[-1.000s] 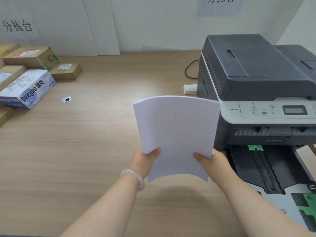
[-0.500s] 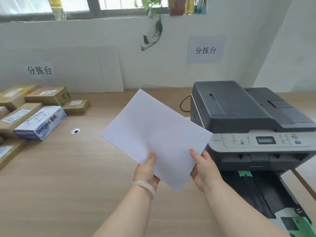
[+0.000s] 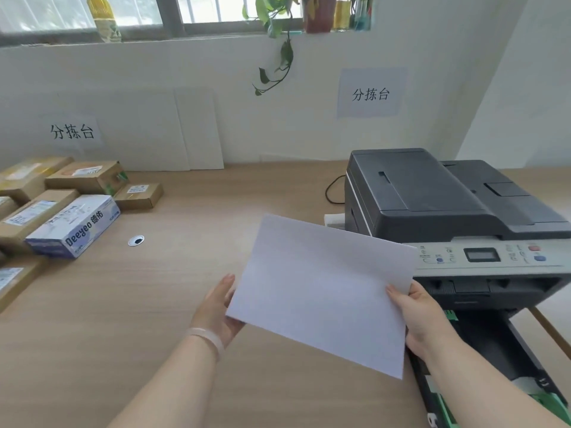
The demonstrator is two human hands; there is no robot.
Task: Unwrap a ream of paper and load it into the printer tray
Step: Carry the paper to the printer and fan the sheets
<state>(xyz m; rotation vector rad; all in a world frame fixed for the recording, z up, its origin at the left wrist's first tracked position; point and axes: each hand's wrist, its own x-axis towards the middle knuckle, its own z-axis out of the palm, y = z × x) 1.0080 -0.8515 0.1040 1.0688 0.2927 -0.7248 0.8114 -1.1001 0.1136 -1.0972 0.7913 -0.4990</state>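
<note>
Head view: paper (image 3: 321, 291) held in the air above the bench (image 3: 123, 335) near its front edge, long side across and tilted, probably to match the open tray (image 3: 494, 350) jutting out under the printer (image 3: 432, 196) at the right edge. Right hand (image 3: 423, 319) pinching the sheet's right edge. Left hand (image 3: 216, 307) against the lower left corner, fingers (image 3: 228, 281) straight along that edge, palm partly behind the paper; grip there impossible to tell.

"分拣台" on two wall signs (image 3: 370, 94) (image 3: 72, 131), "Deeyeo 德佑" on blue-white box (image 3: 74, 227)
</note>
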